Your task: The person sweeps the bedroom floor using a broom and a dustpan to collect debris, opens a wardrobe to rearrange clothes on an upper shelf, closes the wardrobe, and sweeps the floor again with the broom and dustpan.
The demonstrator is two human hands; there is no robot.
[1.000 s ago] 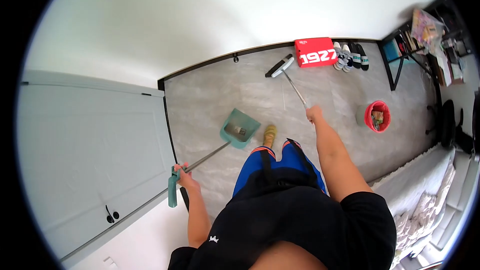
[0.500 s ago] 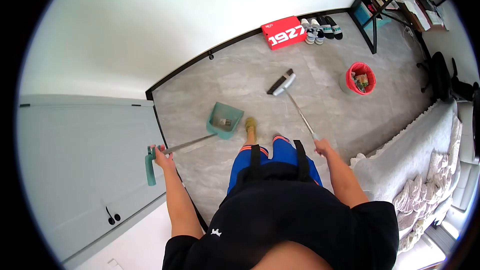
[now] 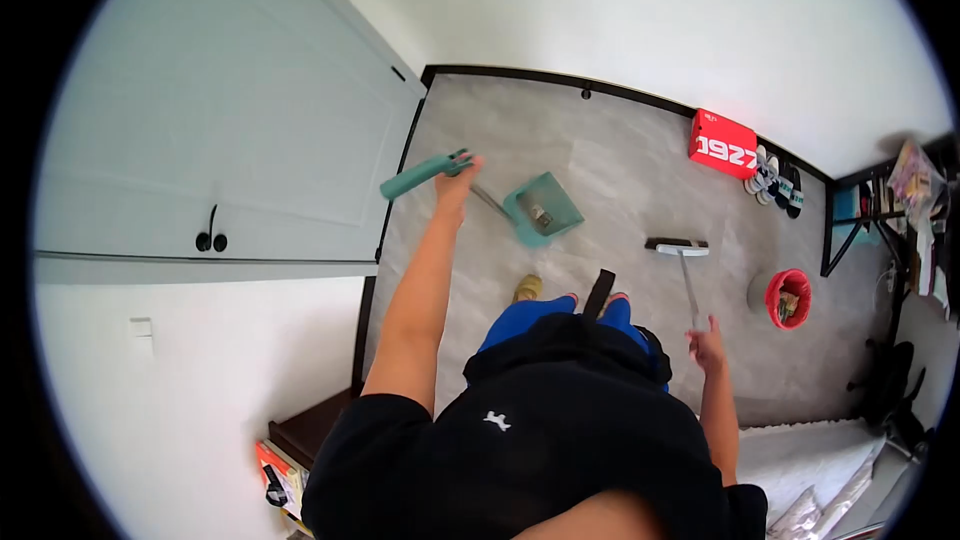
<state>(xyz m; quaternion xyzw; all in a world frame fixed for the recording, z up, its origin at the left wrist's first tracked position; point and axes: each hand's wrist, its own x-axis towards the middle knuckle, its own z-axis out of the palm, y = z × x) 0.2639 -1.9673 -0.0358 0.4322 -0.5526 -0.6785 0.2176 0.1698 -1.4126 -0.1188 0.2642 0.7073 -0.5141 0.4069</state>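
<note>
My left hand [image 3: 457, 186] grips the long-handled dustpan by the green grip [image 3: 415, 175] at the top of its pole. The green pan [image 3: 560, 202] is low over the grey floor, ahead of my feet, with a few small pieces of litter [image 3: 541, 215] inside. My right hand [image 3: 707, 347] is closed round the metal pole [image 3: 692, 290] of a broom, one finger sticking out along it. The broom's grey-and-dark head [image 3: 682, 249] is at the floor, to the right of the dustpan and apart from it.
A bin [image 3: 788, 298] with a red liner stands right of the broom. Along the far wall are a red shoebox [image 3: 722, 145], sneakers [image 3: 762, 180] and slides [image 3: 789, 192]. A grey cabinet [image 3: 250, 110] rises at left; a covered bed or sofa [image 3: 800, 460] lies at lower right.
My view has turned left, so the room appears shifted right. My left hand has swung forward with the dustpan grip. My right hand still holds the broom, whose head now lies crosswise in view.
</note>
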